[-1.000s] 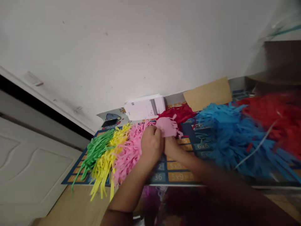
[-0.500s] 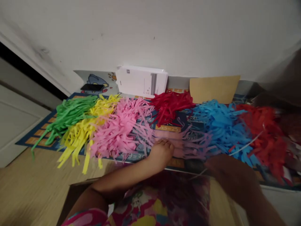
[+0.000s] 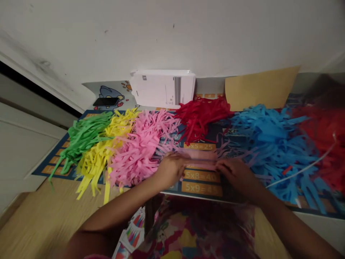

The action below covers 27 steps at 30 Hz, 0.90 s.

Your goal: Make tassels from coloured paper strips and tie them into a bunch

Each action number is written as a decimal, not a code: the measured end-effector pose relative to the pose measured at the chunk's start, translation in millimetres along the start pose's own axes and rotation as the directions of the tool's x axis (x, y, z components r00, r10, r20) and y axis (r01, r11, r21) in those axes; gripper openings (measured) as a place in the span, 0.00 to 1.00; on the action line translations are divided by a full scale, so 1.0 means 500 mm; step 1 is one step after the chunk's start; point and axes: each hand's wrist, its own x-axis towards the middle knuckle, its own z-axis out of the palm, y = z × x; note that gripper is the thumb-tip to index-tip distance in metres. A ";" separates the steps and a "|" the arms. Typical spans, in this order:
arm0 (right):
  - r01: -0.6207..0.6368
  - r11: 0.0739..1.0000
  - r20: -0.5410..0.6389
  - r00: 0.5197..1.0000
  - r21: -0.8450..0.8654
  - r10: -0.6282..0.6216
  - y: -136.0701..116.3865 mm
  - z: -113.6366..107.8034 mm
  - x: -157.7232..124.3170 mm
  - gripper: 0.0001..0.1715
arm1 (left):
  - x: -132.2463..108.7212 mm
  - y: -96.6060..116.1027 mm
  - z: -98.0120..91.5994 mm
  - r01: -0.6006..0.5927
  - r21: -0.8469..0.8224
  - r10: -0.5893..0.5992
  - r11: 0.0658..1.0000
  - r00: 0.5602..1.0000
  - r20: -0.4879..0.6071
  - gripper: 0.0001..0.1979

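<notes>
A pale purple tissue paper strip with fringed ends (image 3: pixel 201 154) lies on the dark blue times-table mat (image 3: pixel 161 182). My left hand (image 3: pixel 171 171) has its fingers closed at the strip's near left edge. At the near right edge, my right hand (image 3: pixel 234 174) pinches the same strip. Between the two hands the paper is stretched flat, its near edge appearing folded. A thin white cord (image 3: pixel 304 167) runs across the blue fringe right of my right hand; whether that hand touches it cannot be seen.
Fringed paper bundles line the mat: green (image 3: pixel 87 133), yellow (image 3: pixel 93 162), pink (image 3: pixel 137 154), dark red (image 3: pixel 203 113), blue (image 3: pixel 277 144) and red (image 3: pixel 323 133). Against the wall stand a white labelled packet (image 3: pixel 161 88) and a tan sheet (image 3: pixel 258 88). A black phone (image 3: pixel 106 101) lies back left.
My right hand has come in from the right to the strip's near edge. My left hand has shifted left from the strip's middle to its left side. The view has turned slightly.
</notes>
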 end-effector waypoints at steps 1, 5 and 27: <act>-0.066 0.998 0.016 0.998 0.011 0.065 -0.007 -0.003 0.015 0.16 | 0.013 -0.005 -0.006 0.056 -0.026 -0.055 0.998 0.998 0.012 0.08; -0.245 0.966 0.020 0.969 -0.088 0.247 -0.027 0.000 0.067 0.16 | 0.062 -0.014 -0.020 0.189 -0.030 -0.185 0.981 0.977 0.107 0.13; -0.346 0.927 -0.075 0.938 -0.146 0.338 -0.010 0.016 0.073 0.13 | 0.102 -0.022 -0.001 0.300 0.139 -0.318 0.944 0.938 0.140 0.15</act>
